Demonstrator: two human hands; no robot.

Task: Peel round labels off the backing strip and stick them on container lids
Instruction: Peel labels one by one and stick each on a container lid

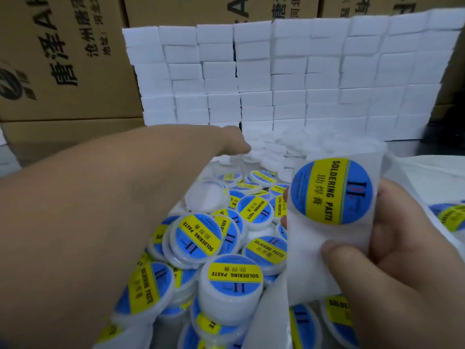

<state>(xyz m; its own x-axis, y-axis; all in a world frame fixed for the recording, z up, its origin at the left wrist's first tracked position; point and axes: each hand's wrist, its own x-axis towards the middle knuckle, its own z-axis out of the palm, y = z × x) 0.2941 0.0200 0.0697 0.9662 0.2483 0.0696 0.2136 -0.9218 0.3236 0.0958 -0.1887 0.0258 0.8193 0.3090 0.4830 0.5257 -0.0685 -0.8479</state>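
Observation:
My right hand (392,248) grips the white backing strip (309,250) near the lower right, thumb pressed on its front. One round blue-and-yellow "soldering paste" label (332,191) sits on the strip, facing me. My left hand (235,141) stretches far forward across the pile to the unlabelled white containers (271,152) at the back; its fingers are mostly hidden, so I cannot tell whether it holds one. Below my left arm lies a heap of labelled containers (236,275). One bare white lid (207,195) rests among them.
A wall of stacked white boxes (276,79) stands behind the pile. Brown cardboard cartons (63,59) with printed characters rise at the left and back. More strip with labels (450,215) trails at the right edge.

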